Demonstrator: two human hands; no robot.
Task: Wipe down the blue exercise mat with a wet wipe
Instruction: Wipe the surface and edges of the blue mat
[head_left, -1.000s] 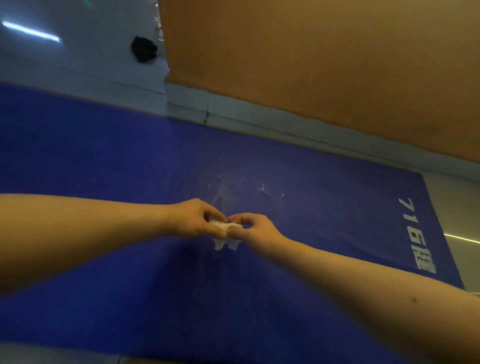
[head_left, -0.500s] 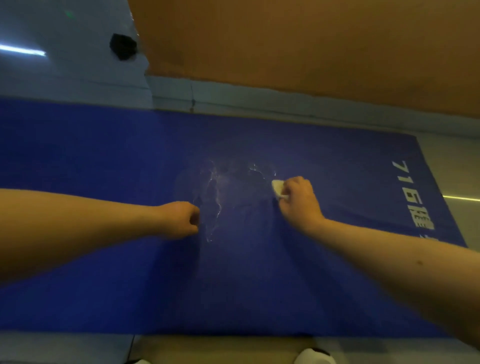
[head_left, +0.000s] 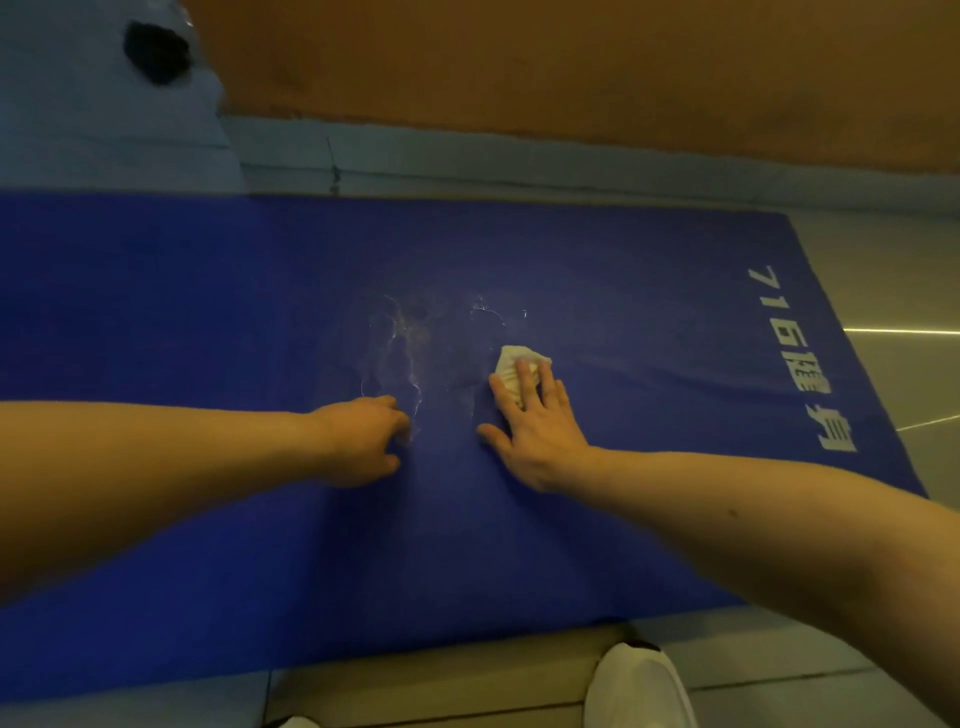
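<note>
The blue exercise mat (head_left: 623, 519) lies flat on the floor and fills most of the view, with white lettering near its right end. A crumpled white wet wipe (head_left: 511, 364) sits on the mat's middle. My right hand (head_left: 535, 421) lies flat on the wipe with straight, spread fingers pressing it onto the mat. My left hand (head_left: 361, 439) rests on the mat to the left, fingers loosely curled and holding nothing. Shiny wet streaks (head_left: 410, 353) show between and beyond the hands.
An orange wall (head_left: 571, 67) with a grey skirting board (head_left: 519, 161) runs along the mat's far edge. A dark object (head_left: 156, 49) lies on the floor at the far left. A white shoe (head_left: 639, 686) stands on the tiles at the near edge.
The hands held the wipe together, then parted. My right hand took the wipe to the right and now lies flat on it with opened fingers. My left hand settled on the mat.
</note>
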